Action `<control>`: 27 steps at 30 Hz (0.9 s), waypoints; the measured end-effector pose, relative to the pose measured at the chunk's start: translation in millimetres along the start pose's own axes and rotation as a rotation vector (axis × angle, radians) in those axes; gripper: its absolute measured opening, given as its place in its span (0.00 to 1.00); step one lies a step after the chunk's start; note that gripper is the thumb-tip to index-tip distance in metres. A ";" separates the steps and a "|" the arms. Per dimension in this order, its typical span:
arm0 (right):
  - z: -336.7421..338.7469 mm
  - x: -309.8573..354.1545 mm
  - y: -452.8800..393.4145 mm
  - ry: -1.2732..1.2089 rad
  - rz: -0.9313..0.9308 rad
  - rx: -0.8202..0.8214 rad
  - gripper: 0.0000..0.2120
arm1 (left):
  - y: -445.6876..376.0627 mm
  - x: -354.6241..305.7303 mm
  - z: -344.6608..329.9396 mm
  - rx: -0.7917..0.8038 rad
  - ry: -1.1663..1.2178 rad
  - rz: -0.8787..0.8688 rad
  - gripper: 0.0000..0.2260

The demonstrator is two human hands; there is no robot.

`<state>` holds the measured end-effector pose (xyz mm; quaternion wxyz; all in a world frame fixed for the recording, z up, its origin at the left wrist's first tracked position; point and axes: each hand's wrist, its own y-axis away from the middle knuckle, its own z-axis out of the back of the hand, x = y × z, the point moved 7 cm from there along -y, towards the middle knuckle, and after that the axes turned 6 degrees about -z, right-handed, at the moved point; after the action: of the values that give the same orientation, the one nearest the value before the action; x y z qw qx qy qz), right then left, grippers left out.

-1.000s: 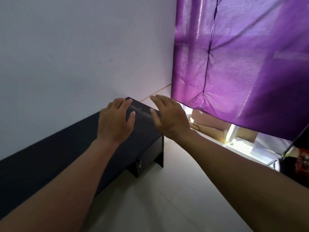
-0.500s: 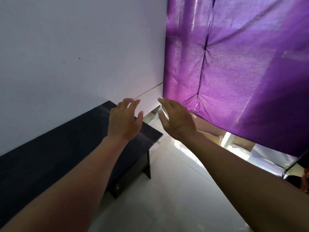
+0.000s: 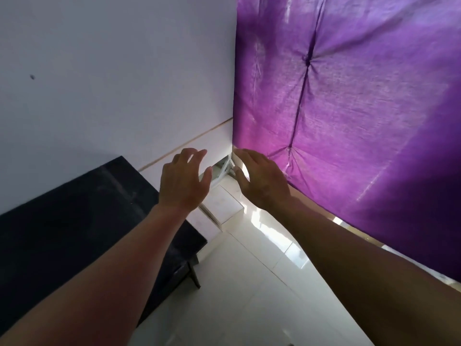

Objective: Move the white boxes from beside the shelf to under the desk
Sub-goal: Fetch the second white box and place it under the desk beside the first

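Observation:
White boxes (image 3: 223,204) stand on the floor in the corner, between the end of a low black cabinet (image 3: 74,216) and a purple fabric-covered shelf (image 3: 349,121). Another white box (image 3: 207,224) sits lower, right against the cabinet's end. My left hand (image 3: 183,182) hovers above the boxes on their left with fingers spread, holding nothing. My right hand (image 3: 262,179) hovers on their right, fingers apart, also holding nothing. A white frame piece (image 3: 224,169) shows between my hands, behind the boxes.
A pale wall (image 3: 112,83) rises behind the cabinet. Glossy white floor tiles (image 3: 262,283) stretch toward me. The purple cover hangs down to near the floor on the right, with a brown edge (image 3: 331,217) showing under it.
Both hands have moved forward past the cabinet's end toward the corner. The view has swung, and the white boxes have come into sight below my hands.

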<state>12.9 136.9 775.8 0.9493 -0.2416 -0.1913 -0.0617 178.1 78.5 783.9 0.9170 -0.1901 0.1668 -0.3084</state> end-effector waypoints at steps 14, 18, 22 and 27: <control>-124.5 -166.0 -152.6 -0.129 0.095 0.269 0.22 | -115.4 12.2 -177.8 0.023 0.023 0.336 0.25; -168.7 -192.9 -187.9 -0.182 0.063 0.277 0.21 | -146.8 39.4 -225.8 0.054 0.024 0.373 0.24; -226.1 -228.1 -214.6 -0.185 0.050 0.329 0.20 | -171.0 63.7 -286.8 0.066 0.059 0.424 0.21; -313.8 -274.8 -235.8 -0.179 0.023 0.392 0.21 | -181.6 95.3 -377.6 0.093 0.091 0.503 0.21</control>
<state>-184.5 -214.2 516.2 0.9580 -0.0588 -0.2805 0.0091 -1.0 -208.2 518.7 0.9642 -0.0861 0.2357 -0.0863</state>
